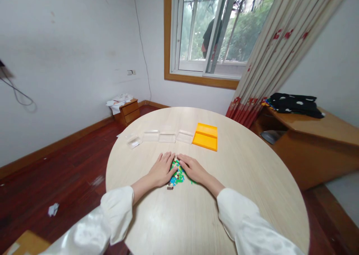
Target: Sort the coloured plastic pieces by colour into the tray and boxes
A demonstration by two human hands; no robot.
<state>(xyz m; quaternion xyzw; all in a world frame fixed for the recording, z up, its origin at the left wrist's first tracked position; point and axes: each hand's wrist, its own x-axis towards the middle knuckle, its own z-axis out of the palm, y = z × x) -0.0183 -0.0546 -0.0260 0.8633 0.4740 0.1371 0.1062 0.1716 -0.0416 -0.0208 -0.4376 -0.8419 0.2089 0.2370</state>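
Here, at a round pale wooden table [246,195], a person in white sleeves lays both hands flat on either side of a small pile of coloured bricks [176,177]. The left hand [162,169] and right hand [194,169] rest palm down with fingers extended, gripping nothing. Their fingertips almost meet at the far end of the pile. The pile lies near the table's middle, hemmed in between the two palms. Its long axis runs away from the person, the near end drifting slightly left. Beyond the hands, well apart from them, a row of clear plastic boxes [159,137] stands beside an orange tray [206,136].
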